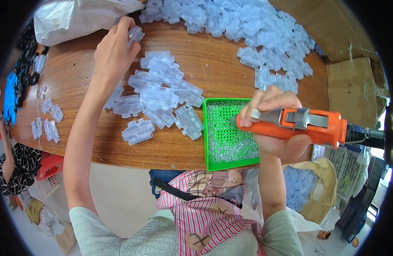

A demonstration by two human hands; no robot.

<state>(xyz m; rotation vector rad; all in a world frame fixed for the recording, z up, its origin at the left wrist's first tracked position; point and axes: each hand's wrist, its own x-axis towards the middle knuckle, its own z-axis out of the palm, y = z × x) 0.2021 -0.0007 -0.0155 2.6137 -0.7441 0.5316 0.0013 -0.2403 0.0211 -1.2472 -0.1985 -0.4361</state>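
Observation:
At the far left of the table, my left hand (112, 53) pinches a clear plastic part (136, 36) beside a white bag. My right hand (284, 147) is wrapped round an orange power screwdriver (269, 129) with a metal lever and a dark cord or hose running off to the right. The tool's tip end points left, above a green tray (206, 138) of small silvery screws (233, 150); whether it touches any screw I cannot tell. Between my hands lies a loose group of clear plastic housings (160, 97), several of them overlapping.
A large heap of clear parts (247, 25) covers the back of the table. The white bag (83, 19) stands back left, small clear pieces (51, 130) lie left, and cardboard (350, 85) borders the right. Below right stands an open sack (322, 192). Another person's arm (7, 153) shows far left.

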